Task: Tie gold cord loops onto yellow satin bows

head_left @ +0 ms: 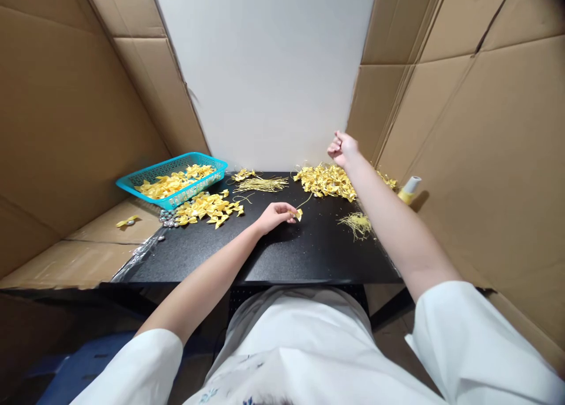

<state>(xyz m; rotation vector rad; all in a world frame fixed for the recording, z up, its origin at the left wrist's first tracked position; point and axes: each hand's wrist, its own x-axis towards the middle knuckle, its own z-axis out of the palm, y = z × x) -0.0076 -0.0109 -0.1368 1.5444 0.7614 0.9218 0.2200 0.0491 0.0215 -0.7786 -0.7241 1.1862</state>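
Note:
Low over the middle of the black table, my left hand [278, 216] pinches a small yellow ribbon bow [299, 215]. A thin yellow cord [305, 201] rises from the bow toward the upper right. My right hand [343, 150] is lifted above a heap of yellow bows with cords [324, 181], its fingers closed; whether anything is in them cannot be made out. Between the hands and the back wall lies a bundle of cut yellow cords [262, 185]. More loose bows [207, 208] are spread to the left of my left hand.
A turquoise basket [172, 203] of bows stands at the back left, with small silvery pieces [168, 218] beside it. Cord scraps [356, 225] and a thread spool [410, 187] are on the right. Cardboard walls [485, 134] flank the black table [282, 264].

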